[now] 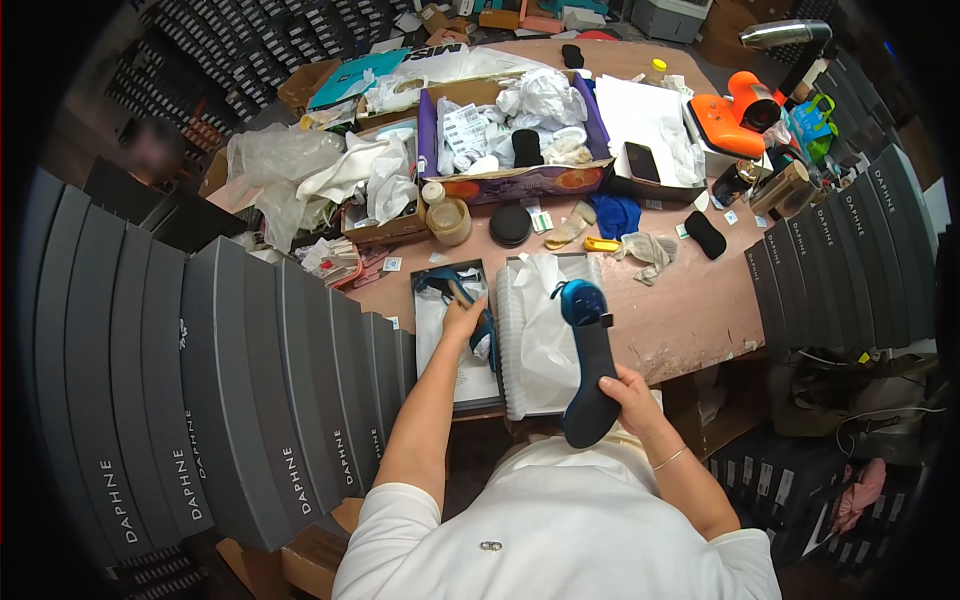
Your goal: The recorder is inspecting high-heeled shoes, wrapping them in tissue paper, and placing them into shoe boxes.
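Note:
My right hand (633,400) grips a high-heeled sandal (592,372) by the front of its sole, thumb on the dark underside. Its shiny blue heel points away from me, and a small buckle strap shows beside it. The matching blue sandal (485,335) is in a dark open shoebox (428,300) lined with white paper. My left hand (462,322) is closed on that sandal, its fingertips partly hidden. Right of this box lies a second open tray (510,375) with crumpled white tissue paper (543,330); the held sandal hangs over its right side.
Tall stacks of grey shoeboxes (285,390) rise at left, and more shoeboxes (850,260) stand at right. Beyond are a purple carton (545,185) of paper, a pump bottle (448,218), a round black tin (510,226), a yellow cutter (602,244), cloths and an orange device (728,125).

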`<action>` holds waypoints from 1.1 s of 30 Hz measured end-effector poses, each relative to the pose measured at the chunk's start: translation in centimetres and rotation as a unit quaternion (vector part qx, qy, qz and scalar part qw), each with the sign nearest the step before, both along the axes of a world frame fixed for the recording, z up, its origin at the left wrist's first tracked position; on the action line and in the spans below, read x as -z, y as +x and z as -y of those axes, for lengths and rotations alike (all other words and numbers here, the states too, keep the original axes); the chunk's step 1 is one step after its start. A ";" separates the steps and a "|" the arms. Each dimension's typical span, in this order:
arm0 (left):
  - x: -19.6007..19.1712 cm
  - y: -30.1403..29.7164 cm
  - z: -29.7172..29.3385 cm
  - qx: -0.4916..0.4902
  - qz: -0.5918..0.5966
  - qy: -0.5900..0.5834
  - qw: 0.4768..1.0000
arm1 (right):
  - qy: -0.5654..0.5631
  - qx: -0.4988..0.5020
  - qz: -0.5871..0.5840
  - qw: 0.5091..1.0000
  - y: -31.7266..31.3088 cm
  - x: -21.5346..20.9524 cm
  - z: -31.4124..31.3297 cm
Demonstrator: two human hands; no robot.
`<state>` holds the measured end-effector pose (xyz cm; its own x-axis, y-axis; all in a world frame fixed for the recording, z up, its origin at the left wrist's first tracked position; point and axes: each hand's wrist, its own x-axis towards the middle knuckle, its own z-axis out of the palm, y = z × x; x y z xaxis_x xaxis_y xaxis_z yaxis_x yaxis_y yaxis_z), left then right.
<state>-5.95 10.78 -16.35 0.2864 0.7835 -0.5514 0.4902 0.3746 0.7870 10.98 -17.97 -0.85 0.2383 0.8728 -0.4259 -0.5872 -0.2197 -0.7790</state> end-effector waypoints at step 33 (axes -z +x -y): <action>-16.3 -3.4 14.5 0.053 0.494 -0.307 0.812 | 0.077 -0.080 0.104 0.988 -0.8 -0.6 -0.8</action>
